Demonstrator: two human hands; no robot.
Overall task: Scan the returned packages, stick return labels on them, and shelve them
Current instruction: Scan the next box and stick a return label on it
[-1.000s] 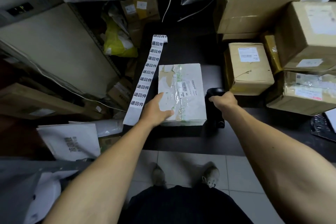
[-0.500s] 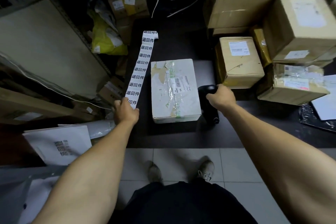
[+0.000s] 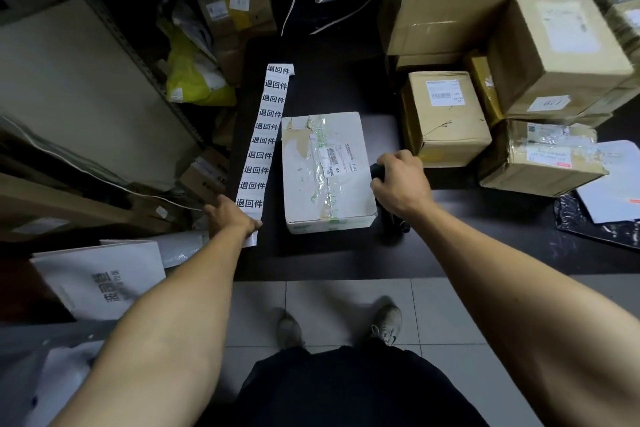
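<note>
Label strip [image 3: 263, 140] reads "退回件" per label; left hand [image 3: 231, 218] fingers pinch its near end at the dark surface [image 3: 346, 253] edge. White package [image 3: 327, 172] — tag "MX 03" — lies just beside. Right hand [image 3: 401, 184] fingers grip the black scanner [image 3: 377, 172].

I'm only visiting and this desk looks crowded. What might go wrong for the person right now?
The label strip lies along the table's left edge, its near end overhanging by the left hand; a tug might drag it off.

The right hand grips the scanner tight against the white box, so lifting it could nudge the box.

The stacked cardboard boxes sit unevenly and could topple.
</note>
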